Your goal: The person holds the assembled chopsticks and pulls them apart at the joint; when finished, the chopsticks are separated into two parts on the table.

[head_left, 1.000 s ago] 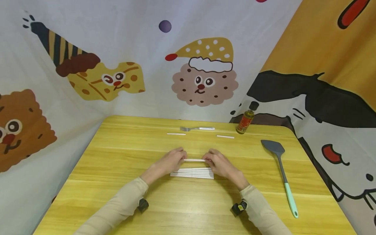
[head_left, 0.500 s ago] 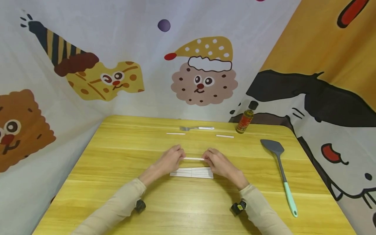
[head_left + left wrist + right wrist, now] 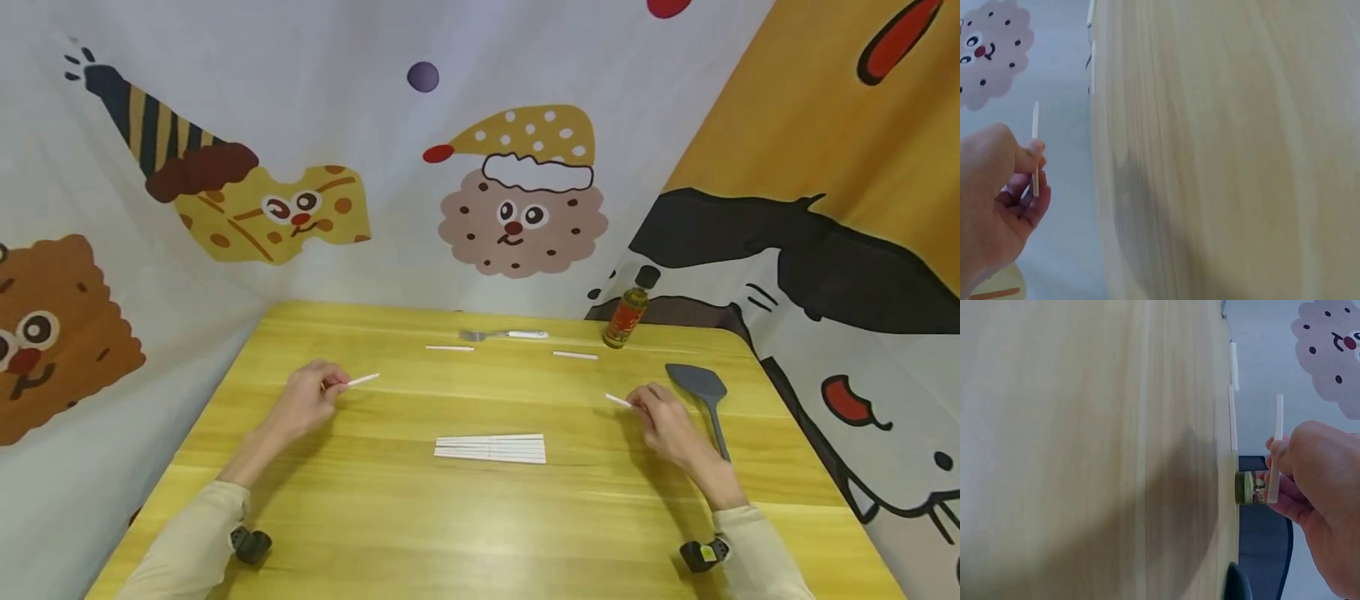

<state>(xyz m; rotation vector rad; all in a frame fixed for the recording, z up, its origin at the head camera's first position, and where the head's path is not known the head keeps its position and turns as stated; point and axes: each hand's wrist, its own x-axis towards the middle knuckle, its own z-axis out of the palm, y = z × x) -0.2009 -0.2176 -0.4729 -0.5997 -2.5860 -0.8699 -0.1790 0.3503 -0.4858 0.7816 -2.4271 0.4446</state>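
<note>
My left hand (image 3: 303, 402) pinches a short thin white stick (image 3: 364, 379) above the left part of the table. In the left wrist view this stick (image 3: 1035, 128) stands between thumb and fingers. On the right, my other hand (image 3: 670, 423) pinches a similar short white stick (image 3: 617, 400), also seen as a pale stick (image 3: 1279, 415) in the right wrist view. Between the hands, several longer white sticks (image 3: 490, 448) lie side by side on the table, with a thin dark line across their middle.
Two short white pieces, a left one (image 3: 450, 347) and a right one (image 3: 575, 356), lie near the back edge. Behind them is a fork (image 3: 525, 335). A dark-capped bottle (image 3: 624, 321) stands at the back right, and a grey spatula (image 3: 697, 382) lies beyond my right hand.
Both hands held one white stick between them above the row. They have moved apart, left and right, each with a separate short piece.
</note>
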